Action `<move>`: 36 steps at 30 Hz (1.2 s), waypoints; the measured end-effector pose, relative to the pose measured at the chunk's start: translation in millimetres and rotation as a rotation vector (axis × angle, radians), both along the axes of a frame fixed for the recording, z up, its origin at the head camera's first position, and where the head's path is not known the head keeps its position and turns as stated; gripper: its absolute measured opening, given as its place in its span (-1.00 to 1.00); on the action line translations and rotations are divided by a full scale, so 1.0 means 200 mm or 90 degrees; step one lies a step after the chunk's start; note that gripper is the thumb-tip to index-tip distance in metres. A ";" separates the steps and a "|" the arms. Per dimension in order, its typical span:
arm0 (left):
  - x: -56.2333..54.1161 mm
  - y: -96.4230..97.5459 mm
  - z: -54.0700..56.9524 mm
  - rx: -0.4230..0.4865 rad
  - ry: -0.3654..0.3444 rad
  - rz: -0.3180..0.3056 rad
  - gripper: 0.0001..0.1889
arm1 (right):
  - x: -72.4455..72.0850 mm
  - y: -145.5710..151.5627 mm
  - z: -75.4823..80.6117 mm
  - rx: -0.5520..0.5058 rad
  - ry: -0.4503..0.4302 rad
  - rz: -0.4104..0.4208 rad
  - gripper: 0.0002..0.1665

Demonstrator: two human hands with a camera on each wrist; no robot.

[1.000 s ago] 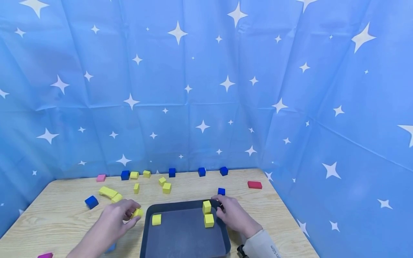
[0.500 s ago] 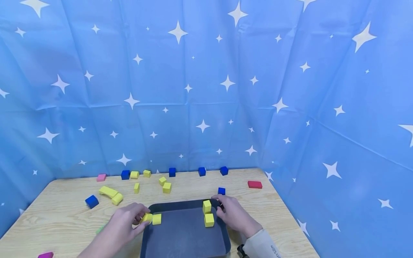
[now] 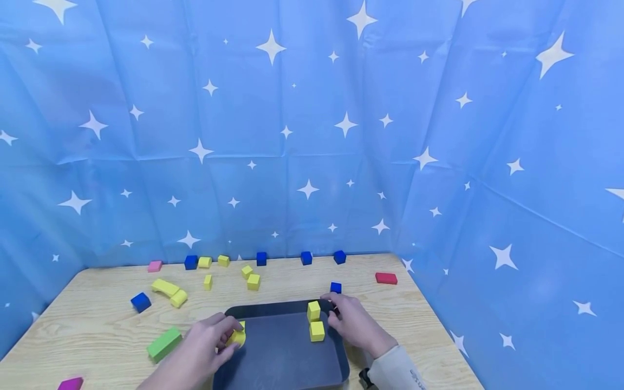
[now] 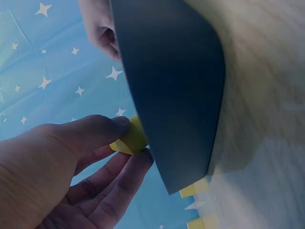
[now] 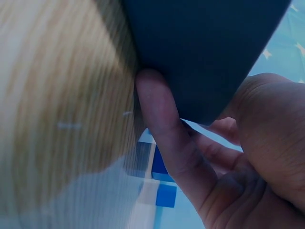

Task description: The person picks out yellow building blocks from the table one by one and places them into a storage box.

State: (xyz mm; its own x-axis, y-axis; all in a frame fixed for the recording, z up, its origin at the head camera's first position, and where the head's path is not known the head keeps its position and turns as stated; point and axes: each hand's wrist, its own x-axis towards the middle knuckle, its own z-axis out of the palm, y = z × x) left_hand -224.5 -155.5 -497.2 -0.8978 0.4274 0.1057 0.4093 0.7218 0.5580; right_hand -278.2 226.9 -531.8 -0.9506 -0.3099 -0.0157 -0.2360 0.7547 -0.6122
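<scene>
My left hand [image 3: 207, 342] pinches a yellow block with a rounded face [image 3: 237, 339] between thumb and fingertips, over the left side of a dark grey tray [image 3: 285, 363]. In the left wrist view, that yellow block [image 4: 133, 139] shows at the tray rim. Another yellow block in the tray is mostly hidden behind the held one. My right hand [image 3: 358, 327] grips the tray's far right corner; in the right wrist view a finger [image 5: 159, 102] lies along the outer wall. Near it in the tray, two yellow blocks [image 3: 317, 331] sit one behind the other.
A green block [image 3: 164, 344] lies left of my left forearm. Yellow curved and round pieces [image 3: 166, 287] and a blue cube [image 3: 141, 302] lie farther left. Several blue and yellow blocks line the back; a red block [image 3: 386, 278] is at right. A starry blue curtain [image 3: 273, 135] hangs behind.
My left hand has moved right with the yellow block, from beside the tray to over its left side. The green block has come into view. My right hand stays at the corner.
</scene>
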 end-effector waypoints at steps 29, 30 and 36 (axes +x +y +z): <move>-0.01 0.11 -0.13 -0.025 -0.020 -0.025 -0.85 | 0.01 0.00 0.01 -0.004 0.000 -0.002 -0.42; -0.01 0.11 -0.13 -0.027 -0.013 -0.026 -0.86 | 0.01 0.00 0.01 -0.002 0.003 -0.003 -0.43; -0.01 0.09 -0.14 -0.054 0.049 -0.037 -0.88 | 0.01 -0.01 0.01 0.002 0.010 -0.003 -0.44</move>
